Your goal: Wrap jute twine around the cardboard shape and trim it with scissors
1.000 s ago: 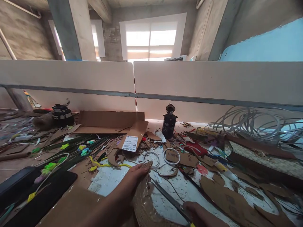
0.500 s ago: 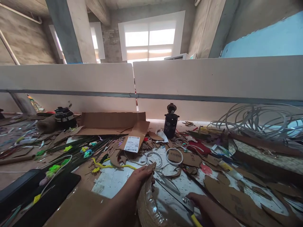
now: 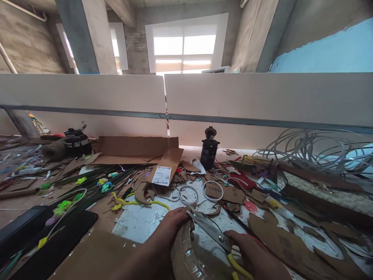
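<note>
My left hand (image 3: 173, 222) is closed on the upper end of a curved strip of cardboard (image 3: 183, 251), which has shiny clear tape on its side and a ragged edge. My right hand (image 3: 243, 245) is closed around the yellow handles of a pair of scissors (image 3: 212, 230). The metal blades point up and to the left, slightly parted, with their tips at the cardboard's top edge close to my left fingers. Part of the handles is hidden by my right hand. The strip's lower end runs out of the picture.
Two white rings (image 3: 213, 191) lie ahead of my hands. Behind them stands a black bottle (image 3: 209, 153) with its lid up. Cardboard scraps (image 3: 279, 239) and a patterned bag (image 3: 317, 192) are on the right. An opened carton (image 3: 131, 149), green stems and a black case (image 3: 62, 243) are left.
The scissors have moved up and left, bringing the blade tips to the cardboard's top edge. The strip has turned a little in my left hand, and the view has shifted slightly.
</note>
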Available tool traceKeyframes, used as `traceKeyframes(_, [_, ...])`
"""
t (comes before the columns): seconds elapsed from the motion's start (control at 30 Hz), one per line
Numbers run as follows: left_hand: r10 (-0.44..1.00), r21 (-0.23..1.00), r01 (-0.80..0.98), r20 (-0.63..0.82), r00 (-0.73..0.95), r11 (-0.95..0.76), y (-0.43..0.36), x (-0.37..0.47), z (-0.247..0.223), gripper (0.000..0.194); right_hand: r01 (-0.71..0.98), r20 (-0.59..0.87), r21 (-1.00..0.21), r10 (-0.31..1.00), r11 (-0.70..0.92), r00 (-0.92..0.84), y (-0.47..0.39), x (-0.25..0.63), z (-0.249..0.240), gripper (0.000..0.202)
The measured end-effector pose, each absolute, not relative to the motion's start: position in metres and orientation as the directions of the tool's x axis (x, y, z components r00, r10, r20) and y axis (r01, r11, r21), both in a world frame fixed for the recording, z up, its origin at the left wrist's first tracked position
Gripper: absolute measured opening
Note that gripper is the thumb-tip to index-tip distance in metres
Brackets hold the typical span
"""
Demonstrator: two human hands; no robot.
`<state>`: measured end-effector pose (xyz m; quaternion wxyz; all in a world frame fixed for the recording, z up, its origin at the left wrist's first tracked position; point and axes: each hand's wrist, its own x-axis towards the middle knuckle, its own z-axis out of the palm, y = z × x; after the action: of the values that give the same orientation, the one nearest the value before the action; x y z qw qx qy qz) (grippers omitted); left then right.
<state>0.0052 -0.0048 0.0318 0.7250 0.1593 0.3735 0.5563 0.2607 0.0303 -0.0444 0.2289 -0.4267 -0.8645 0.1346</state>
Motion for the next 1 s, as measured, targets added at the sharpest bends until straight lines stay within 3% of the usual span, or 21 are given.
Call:
traceKeyframes(0.23, [0.940, 0.670, -0.679, -0.329, 0.089, 0.299, -0.008, 0.006, 0.033, 0.014, 0.738, 0.290, -0.341, 0.812, 0.582, -0.506, 0.027, 0.259, -0.048, 0.062])
traceKeyframes(0.53, [0.963, 0.762, -0.595, -0.254, 0.088, 0.255, 0.004, -0.004, 0.012, 0.015, 0.733, 0.392, -0.169, 0.727, 0.659, -0.564, 0.031, 0.259, -0.056, 0.059])
traceKeyframes(0.73, [0.947, 0.778, -0.539, -0.268, 0.180, 0.323, 0.021, -0.016, -0.009, 0.022, 0.727, 0.413, -0.129, 0.703, 0.674, -0.579, 0.031, 0.259, -0.054, 0.063])
traceKeyframes(1.0, [0.933, 0.776, -0.520, -0.325, 0.155, 0.356, 0.024, -0.015, -0.011, 0.013, 0.767, 0.445, -0.139, 0.731, 0.627, -0.517, 0.021, 0.252, -0.041, 0.062])
